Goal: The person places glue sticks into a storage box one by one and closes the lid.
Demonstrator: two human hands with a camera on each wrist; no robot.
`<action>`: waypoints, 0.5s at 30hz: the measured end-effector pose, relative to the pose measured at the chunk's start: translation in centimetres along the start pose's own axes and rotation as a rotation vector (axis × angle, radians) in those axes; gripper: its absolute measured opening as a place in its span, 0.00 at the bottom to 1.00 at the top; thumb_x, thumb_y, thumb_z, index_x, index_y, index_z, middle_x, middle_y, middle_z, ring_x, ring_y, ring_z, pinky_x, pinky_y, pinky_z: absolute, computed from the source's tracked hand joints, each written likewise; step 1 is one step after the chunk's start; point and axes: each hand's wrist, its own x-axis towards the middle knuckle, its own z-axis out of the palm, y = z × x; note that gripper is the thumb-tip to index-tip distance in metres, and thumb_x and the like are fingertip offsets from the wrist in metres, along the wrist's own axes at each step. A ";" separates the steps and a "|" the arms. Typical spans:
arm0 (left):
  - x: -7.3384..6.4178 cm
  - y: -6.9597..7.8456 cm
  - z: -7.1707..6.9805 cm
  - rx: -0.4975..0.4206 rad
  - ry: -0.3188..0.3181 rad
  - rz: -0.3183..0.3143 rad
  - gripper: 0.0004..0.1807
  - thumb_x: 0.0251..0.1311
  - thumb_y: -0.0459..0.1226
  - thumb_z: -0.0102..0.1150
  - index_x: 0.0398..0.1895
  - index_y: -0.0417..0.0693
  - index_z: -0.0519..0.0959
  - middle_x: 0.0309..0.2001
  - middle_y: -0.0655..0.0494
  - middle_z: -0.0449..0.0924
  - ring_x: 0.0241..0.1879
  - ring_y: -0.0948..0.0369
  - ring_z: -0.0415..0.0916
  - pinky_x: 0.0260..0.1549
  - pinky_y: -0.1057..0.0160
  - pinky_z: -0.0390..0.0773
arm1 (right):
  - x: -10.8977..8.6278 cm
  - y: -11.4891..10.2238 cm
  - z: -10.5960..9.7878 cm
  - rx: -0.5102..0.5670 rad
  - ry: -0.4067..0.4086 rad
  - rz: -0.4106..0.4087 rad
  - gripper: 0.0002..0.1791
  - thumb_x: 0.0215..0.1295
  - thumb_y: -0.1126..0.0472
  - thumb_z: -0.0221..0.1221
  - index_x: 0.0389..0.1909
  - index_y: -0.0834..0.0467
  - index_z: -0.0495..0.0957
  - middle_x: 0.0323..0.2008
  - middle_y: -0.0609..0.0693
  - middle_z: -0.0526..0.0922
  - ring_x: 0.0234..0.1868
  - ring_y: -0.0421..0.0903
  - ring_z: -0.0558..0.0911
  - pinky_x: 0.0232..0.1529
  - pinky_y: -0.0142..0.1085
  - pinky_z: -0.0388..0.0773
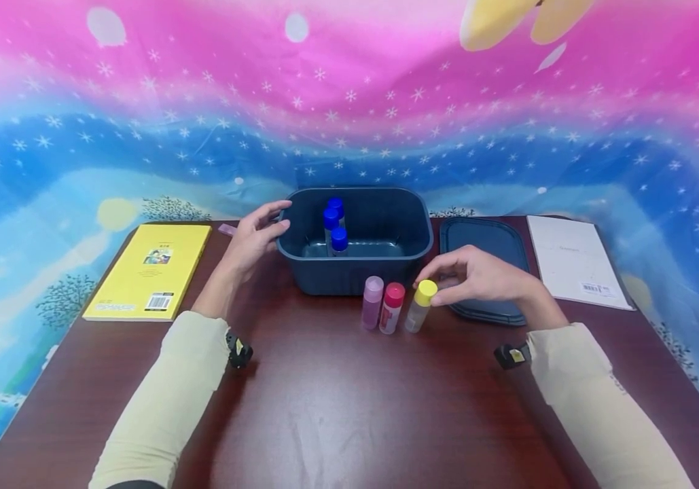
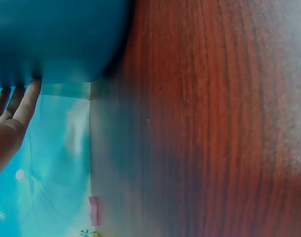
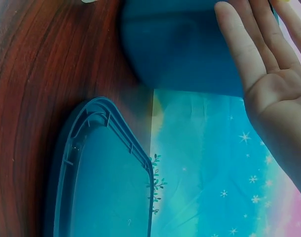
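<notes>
My left hand [image 1: 254, 238] rests at the left end of a dark blue plastic bin [image 1: 355, 277]. Its straight fingers [image 2: 28, 101] touch the bin's outer wall in the left wrist view. In front of the bin, my right hand [image 1: 477, 275] pinches the yellow cap of a clear glue stick [image 1: 416, 316], which leans slightly right. Beside it stand a red-capped glue stick [image 1: 390, 316] and a pink glue stick [image 1: 371, 305], both upright. Three blue-capped glue sticks [image 1: 339, 239] stand inside the bin, toward its left. In the right wrist view, the held stick is almost wholly out of frame.
Right of the bin lies its dark blue lid [image 1: 486, 234], partly under my right hand. A white book [image 1: 575, 261] lies at the far right, a yellow book [image 1: 150, 272] at the left. A small pinkish strip [image 1: 227, 229] sits by the table's back edge. Printed cloth [image 1: 349, 102] hangs behind.
</notes>
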 end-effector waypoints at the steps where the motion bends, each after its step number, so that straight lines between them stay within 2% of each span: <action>1: 0.0 -0.1 -0.1 -0.004 -0.001 0.004 0.28 0.75 0.37 0.54 0.75 0.43 0.65 0.75 0.45 0.59 0.70 0.46 0.62 0.63 0.37 0.68 | 0.0 0.0 0.0 -0.005 0.003 0.002 0.17 0.65 0.68 0.67 0.54 0.63 0.82 0.48 0.54 0.85 0.48 0.58 0.83 0.47 0.42 0.85; 6: -0.1 -0.5 -0.2 -0.032 -0.010 0.025 0.29 0.74 0.39 0.56 0.75 0.44 0.65 0.76 0.45 0.59 0.72 0.47 0.60 0.65 0.37 0.66 | -0.2 -0.3 -0.1 -0.060 0.069 0.009 0.15 0.65 0.67 0.67 0.53 0.59 0.84 0.47 0.51 0.86 0.49 0.52 0.83 0.43 0.42 0.86; 10: -0.1 -0.6 -0.3 -0.043 -0.005 0.022 0.30 0.73 0.40 0.57 0.76 0.44 0.65 0.76 0.44 0.58 0.73 0.46 0.60 0.65 0.37 0.65 | -0.5 -0.9 -0.5 -0.092 0.130 -0.006 0.16 0.65 0.67 0.67 0.53 0.62 0.84 0.47 0.51 0.86 0.47 0.51 0.83 0.40 0.41 0.86; 15: 0.0 -0.8 -0.3 -0.057 -0.008 0.018 0.30 0.73 0.39 0.57 0.76 0.44 0.65 0.76 0.45 0.58 0.72 0.47 0.60 0.65 0.38 0.66 | -0.9 -2.2 -1.5 -0.129 0.261 -0.041 0.17 0.63 0.70 0.67 0.53 0.65 0.83 0.45 0.50 0.87 0.40 0.50 0.84 0.39 0.37 0.86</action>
